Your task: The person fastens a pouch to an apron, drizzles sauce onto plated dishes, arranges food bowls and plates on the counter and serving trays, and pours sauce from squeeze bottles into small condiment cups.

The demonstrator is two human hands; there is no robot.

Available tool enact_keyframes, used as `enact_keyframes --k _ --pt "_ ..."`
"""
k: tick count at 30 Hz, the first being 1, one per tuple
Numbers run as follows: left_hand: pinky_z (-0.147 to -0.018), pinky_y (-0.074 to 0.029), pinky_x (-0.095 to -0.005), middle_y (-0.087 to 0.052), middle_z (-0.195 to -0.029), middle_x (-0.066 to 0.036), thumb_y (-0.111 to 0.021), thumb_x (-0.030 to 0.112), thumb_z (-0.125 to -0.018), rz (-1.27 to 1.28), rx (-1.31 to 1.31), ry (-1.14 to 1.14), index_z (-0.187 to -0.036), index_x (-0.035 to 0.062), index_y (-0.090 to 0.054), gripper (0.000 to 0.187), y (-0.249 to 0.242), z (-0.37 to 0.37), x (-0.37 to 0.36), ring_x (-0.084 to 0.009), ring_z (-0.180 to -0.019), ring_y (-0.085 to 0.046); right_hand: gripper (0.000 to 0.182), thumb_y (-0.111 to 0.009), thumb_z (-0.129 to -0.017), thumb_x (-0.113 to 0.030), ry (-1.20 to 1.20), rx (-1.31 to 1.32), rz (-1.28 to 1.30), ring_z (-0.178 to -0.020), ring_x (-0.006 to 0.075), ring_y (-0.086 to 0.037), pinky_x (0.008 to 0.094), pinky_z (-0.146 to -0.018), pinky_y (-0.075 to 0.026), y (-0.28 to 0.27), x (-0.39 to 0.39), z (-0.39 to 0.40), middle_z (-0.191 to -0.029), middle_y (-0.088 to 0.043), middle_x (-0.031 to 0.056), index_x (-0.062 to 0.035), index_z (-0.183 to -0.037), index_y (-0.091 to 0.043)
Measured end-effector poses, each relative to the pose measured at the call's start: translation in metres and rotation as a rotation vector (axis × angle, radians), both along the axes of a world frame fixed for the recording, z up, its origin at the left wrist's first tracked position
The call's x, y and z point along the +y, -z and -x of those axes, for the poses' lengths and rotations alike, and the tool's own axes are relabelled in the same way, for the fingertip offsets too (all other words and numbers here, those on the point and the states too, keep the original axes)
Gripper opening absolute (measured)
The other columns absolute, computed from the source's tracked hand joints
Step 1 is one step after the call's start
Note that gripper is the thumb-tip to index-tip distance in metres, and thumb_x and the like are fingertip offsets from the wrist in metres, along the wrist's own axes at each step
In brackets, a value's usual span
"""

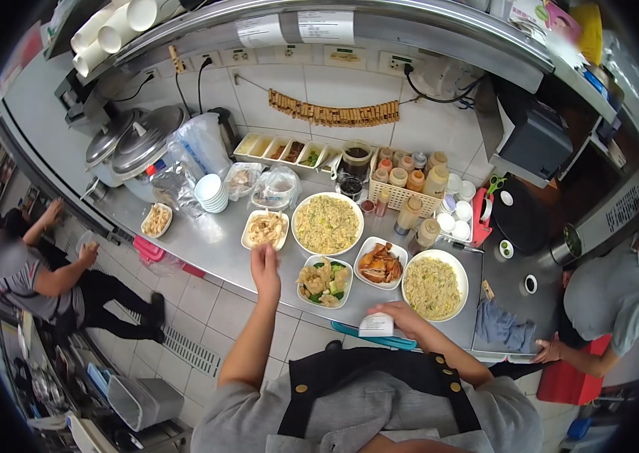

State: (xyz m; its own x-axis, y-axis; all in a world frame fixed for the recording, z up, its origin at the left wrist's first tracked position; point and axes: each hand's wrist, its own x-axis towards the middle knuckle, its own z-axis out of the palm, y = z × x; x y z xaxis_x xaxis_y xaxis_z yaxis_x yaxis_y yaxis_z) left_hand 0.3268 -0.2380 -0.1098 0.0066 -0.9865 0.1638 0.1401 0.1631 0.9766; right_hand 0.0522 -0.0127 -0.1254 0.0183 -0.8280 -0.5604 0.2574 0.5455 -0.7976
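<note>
My left hand (264,266) is raised at the front rim of a square white bowl of pale sliced food (265,229). Its fingers are drawn together, and whatever may be in them is hidden. Near the counter's front edge, my right hand (404,317) holds a white printed slip (377,325) above a teal flat object (372,337). Between my hands stand a bowl of broccoli and pale pieces (324,281) and a bowl of browned sliced meat (380,263). Two round bowls hold fried rice (327,224) and more fried rice (435,285).
Sauce bottles fill a beige basket (410,192) at the back, beside a topping tray (282,151). Stacked bowls (211,193) and lidded pots (148,136) stand left. A blue cloth (504,326) lies right. One co-worker (52,264) is at left, another (610,294) at right.
</note>
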Motion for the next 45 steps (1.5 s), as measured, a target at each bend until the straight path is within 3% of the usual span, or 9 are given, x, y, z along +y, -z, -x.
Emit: enact_keyframes --k 8,16,21,27,31,33,39,43,45 --pt "-0.103 -0.04 -0.0391 -0.053 -0.128 -0.012 -0.063 0.038 -0.093 0.157 0.397 0.437 -0.136 0.0086 -0.044 0.055 -0.219 0.132 -0.091 -0.0233 -0.125 -0.048 0.026 -0.06 -0.095 -0.014 0.387 -0.029 0.081 -0.091 0.0177 -0.068 0.0282 -0.082 -0.053 -0.066 0.079 0.073 -0.104 -0.07 0.0115 0.0021 -0.113 -0.068" --pt "-0.102 -0.045 -0.0434 -0.052 -0.128 -0.015 -0.06 0.018 -0.091 0.101 0.837 0.635 -0.121 0.011 -0.043 0.035 -0.314 0.211 -0.121 -0.0307 -0.123 -0.05 0.041 -0.049 -0.08 0.011 0.531 1.067 0.641 -0.108 0.0212 -0.058 0.0309 -0.096 -0.042 -0.137 0.079 0.12 -0.112 -0.061 0.009 -0.0018 -0.115 -0.065" --pt "-0.09 -0.05 -0.0368 -0.058 -0.121 -0.012 -0.059 0.014 -0.091 -0.101 0.584 0.823 -0.128 0.0081 -0.044 0.04 -0.261 0.223 -0.075 -0.023 -0.109 -0.058 0.025 -0.061 -0.084 0.009 0.537 1.413 1.38 -0.081 0.0184 -0.06 0.0261 -0.07 -0.045 -0.299 -0.018 0.125 -0.088 -0.063 0.0082 -0.0054 -0.1 -0.073" --pt "-0.082 -0.05 -0.0295 -0.063 -0.115 -0.008 -0.062 0.014 -0.093 -0.157 0.326 0.925 -0.129 0.0047 -0.05 0.039 -0.21 0.164 -0.059 -0.017 -0.099 -0.062 0.024 -0.063 -0.092 -0.005 0.637 1.001 1.234 -0.079 0.0046 -0.058 0.0207 -0.07 -0.046 -0.356 -0.133 0.164 -0.095 -0.068 0.0035 -0.0033 -0.116 -0.068" --pt "-0.075 -0.05 -0.0274 -0.063 -0.111 -0.007 -0.061 0.014 -0.092 -0.116 0.353 0.612 -0.126 0.0053 -0.051 0.037 -0.177 0.081 -0.091 -0.0154 -0.091 -0.061 0.026 -0.062 -0.095 -0.011 0.623 1.106 1.204 -0.076 0.0024 -0.058 0.0178 -0.069 -0.046 -0.374 -0.138 0.17 -0.088 -0.069 -0.0014 -0.0001 -0.117 -0.067" --pt "-0.074 -0.049 -0.0279 -0.063 -0.107 -0.006 -0.062 0.019 -0.091 -0.039 0.505 0.55 -0.124 0.0049 -0.053 0.037 -0.135 0.019 -0.145 -0.0153 -0.089 -0.059 0.03 -0.063 -0.095 -0.013 0.589 0.929 1.2 -0.096 0.0082 -0.06 0.0222 -0.087 -0.048 -0.384 -0.143 0.192 -0.111 -0.066 0.0053 -0.0004 -0.122 -0.064" --pt "-0.07 -0.043 -0.0259 -0.062 -0.101 0.002 -0.065 0.025 -0.09 -0.201 0.541 -0.332 -0.116 0.014 -0.061 0.029 -0.067 -0.127 -0.17 -0.0117 -0.088 -0.055 0.034 -0.06 -0.096 -0.015 0.49 0.814 1.004 -0.109 0.0108 -0.061 0.0242 -0.095 -0.049 -0.393 -0.113 0.161 -0.127 -0.063 0.0066 -0.0023 -0.127 -0.062" --pt "-0.066 -0.041 -0.026 -0.06 -0.095 0.001 -0.058 0.029 -0.094 -0.253 0.399 -0.304 -0.123 0.0149 -0.06 0.033 0.006 -0.193 -0.175 -0.0098 -0.08 -0.054 0.031 -0.061 -0.096 -0.016 0.548 0.772 1.047 -0.105 0.0078 -0.062 0.0252 -0.091 -0.05 -0.375 -0.118 0.168 -0.124 -0.065 0.0033 -0.0054 -0.125 -0.064" --pt "-0.078 -0.044 -0.0292 -0.061 -0.117 -0.003 -0.058 0.034 -0.093 -0.338 0.427 -0.37 -0.127 0.015 -0.057 0.038 0.005 -0.181 -0.163 -0.0154 -0.101 -0.056 0.03 -0.061 -0.096 -0.015 0.598 0.676 1.111 -0.1 0.0082 -0.063 0.025 -0.088 -0.052 -0.383 -0.126 0.16 -0.119 -0.066 0.0031 -0.0047 -0.124 -0.064"
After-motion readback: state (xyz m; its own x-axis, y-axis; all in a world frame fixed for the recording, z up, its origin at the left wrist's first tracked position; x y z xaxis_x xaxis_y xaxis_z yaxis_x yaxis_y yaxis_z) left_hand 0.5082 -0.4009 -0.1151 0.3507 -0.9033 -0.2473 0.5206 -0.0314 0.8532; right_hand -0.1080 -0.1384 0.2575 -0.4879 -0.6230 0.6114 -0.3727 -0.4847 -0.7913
